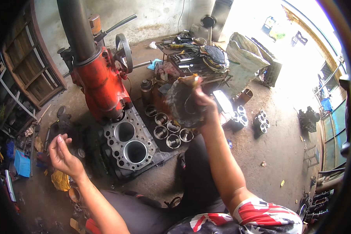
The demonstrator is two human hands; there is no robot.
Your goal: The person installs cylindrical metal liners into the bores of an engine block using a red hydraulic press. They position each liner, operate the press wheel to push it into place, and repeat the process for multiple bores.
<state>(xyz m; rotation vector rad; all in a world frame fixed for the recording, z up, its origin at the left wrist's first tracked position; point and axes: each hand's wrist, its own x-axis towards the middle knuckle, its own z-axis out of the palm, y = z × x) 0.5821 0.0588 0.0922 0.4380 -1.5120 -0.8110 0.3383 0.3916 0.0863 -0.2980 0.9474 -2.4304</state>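
Note:
My right hand (pixel 205 104) is raised at the middle, its fingers closed on the edge of a dark, greasy, roundish thing with a pale yellowish rim (pixel 183 105). Motion blur keeps me from telling its exact kind. Behind and below it, several pistons (pixel 172 141) stand grouped on the floor. To their left lies an engine block (pixel 152 142) with two large bores in view, and a red boring machine (pixel 101 82) rises over its far end. Out to the left of the block, my left hand (pixel 66 156) is held up with loosely bent fingers apart and nothing in it.
A low tool table (pixel 185 68) stands at the back, beside a large pale sack (pixel 241 58). More pistons (pixel 262 121) are on the floor at right. A yellow bag (pixel 61 180) and a blue packet (pixel 22 163) lie at left among scattered parts.

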